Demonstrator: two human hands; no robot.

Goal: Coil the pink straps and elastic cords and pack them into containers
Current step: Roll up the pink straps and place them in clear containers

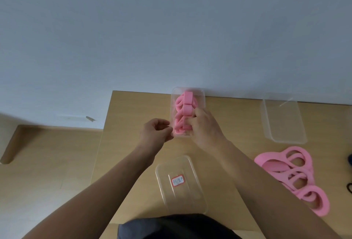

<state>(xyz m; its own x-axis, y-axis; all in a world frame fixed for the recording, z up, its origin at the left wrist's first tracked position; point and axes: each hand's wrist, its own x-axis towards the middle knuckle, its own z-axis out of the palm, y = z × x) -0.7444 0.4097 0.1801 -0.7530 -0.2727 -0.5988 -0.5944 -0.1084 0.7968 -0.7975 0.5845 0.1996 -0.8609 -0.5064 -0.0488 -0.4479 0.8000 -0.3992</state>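
Observation:
A clear plastic container [200,94] at the table's far edge holds several coiled pink straps [185,103]. My right hand [204,126] reaches into its near end, fingers curled round the pink coils there. My left hand [155,131] hovers just left of the container with fingers loosely curled, holding nothing I can see. A loose pile of pink straps [291,176] lies on the table at the right.
A clear lid with a red-bordered label [180,183] lies near the front of the wooden table [133,116]. A second empty clear container [283,120] sits at the far right. The table's left edge drops to the floor; a wall stands right behind.

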